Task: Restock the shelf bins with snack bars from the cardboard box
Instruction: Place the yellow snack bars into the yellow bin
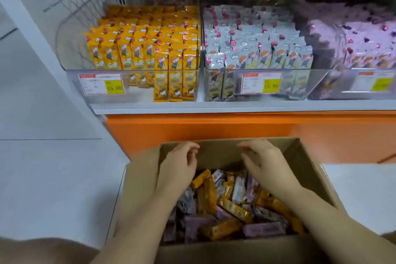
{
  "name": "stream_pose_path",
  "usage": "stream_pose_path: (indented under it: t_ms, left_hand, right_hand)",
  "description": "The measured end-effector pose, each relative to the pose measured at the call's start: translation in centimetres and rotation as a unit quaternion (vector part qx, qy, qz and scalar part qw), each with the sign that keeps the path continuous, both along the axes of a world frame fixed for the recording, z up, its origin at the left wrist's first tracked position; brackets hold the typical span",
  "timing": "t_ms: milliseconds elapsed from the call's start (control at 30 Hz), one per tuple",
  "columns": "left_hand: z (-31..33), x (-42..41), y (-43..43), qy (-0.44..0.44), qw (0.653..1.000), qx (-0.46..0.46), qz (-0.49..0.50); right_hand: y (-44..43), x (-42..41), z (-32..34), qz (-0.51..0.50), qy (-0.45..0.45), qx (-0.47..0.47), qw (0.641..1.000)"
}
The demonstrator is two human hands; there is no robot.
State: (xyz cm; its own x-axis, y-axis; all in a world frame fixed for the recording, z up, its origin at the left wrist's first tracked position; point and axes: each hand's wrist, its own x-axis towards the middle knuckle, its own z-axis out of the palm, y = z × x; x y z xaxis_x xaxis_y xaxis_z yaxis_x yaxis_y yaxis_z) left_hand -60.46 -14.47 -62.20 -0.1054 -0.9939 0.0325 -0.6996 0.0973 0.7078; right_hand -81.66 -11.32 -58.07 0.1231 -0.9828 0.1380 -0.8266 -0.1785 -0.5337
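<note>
Head view of a shop shelf and stock box. An open cardboard box (218,152) stands on the floor (53,178) against the orange base panel (214,127) of the shelf (214,106). It holds a loose jumble of snack bars (233,210) in yellow, white and purple wrappers; their printing is too small to read.

The left hand (177,167) and right hand (263,163) hover over the far half of the box, backs up and apart from each other. The fingers of both hands are loosely curled and grip nothing. Both forearms reach in over the near wall of the box.

Three clear bins stand side by side on the shelf:
- The left bin (139,94) holds upright rows of yellow bars (147,47) with a cartoon figure on each wrapper. It is filled nearly to the front, with a gap behind its price label.
- The middle bin (232,90) holds white bars (255,47) with the same figure.
- The right bin (334,90) holds purple bars (360,45), blurred.

Each bin front carries a red-bordered white tag with a yellow patch. The left price label (101,83) reads "15.80". The middle price label (261,82) appears to show the same figure but is blurred. The right price label (375,82) cannot be read, and the smaller print on all three is illegible.
</note>
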Motion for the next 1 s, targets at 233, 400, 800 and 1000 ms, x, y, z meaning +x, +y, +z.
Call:
stream_pose_path:
  t_ms: [233,400,800,1000]
  left_hand:
    - [-7.0,-0.6,-0.2,-0.018,0.969,0.245,0.036]
    - [-10.5,-1.4,-1.1,0.008,0.950,0.301,0.080]
    - [-14.0,-3.5,-2.0,0.017,0.922,0.386,0.024]
    - [-13.3,-3.4,-2.6,0.060,0.901,0.429,0.003]
  right_hand:
    - [-1.1,-1.6,-8.3,-0.037,-0.024,0.208,0.977]
    - [-1.7,0.5,-13.5,-0.036,-0.057,0.325,0.943]
    - [-2.0,1.6,-17.7,-0.004,0.013,0.481,0.876]
    - [-2.8,1.0,-17.0,-0.073,-0.082,0.428,0.897]
